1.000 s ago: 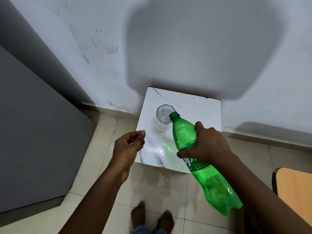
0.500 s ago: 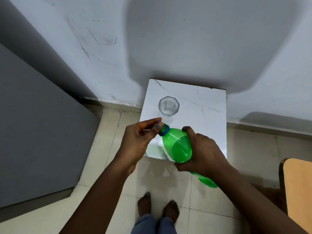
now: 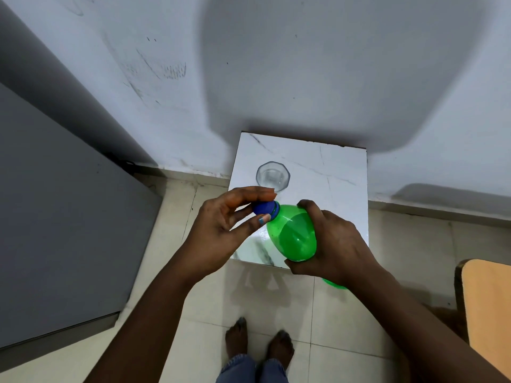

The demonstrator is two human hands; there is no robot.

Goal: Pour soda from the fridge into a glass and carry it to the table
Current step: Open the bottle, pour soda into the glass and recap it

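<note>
A green plastic soda bottle [image 3: 294,239] is held roughly upright in front of me, neck pointing up and to the left. My right hand [image 3: 336,244] wraps around its shoulder. My left hand [image 3: 221,230] pinches the blue cap [image 3: 262,208] between thumb and fingers. A clear faceted glass [image 3: 273,176] stands upright on the small white marble-topped stool [image 3: 340,172], just beyond the cap. I cannot tell how much liquid is in the glass.
A grey fridge side [image 3: 55,217] fills the left. The white wall [image 3: 276,64] stands right behind the stool. A tan wooden table corner [image 3: 489,305] shows at the right edge. My bare feet [image 3: 258,341] stand on the tiled floor.
The bottle swung back from its tilt at the glass to near upright. My left hand came in from the side and closed on the blue cap at the neck.
</note>
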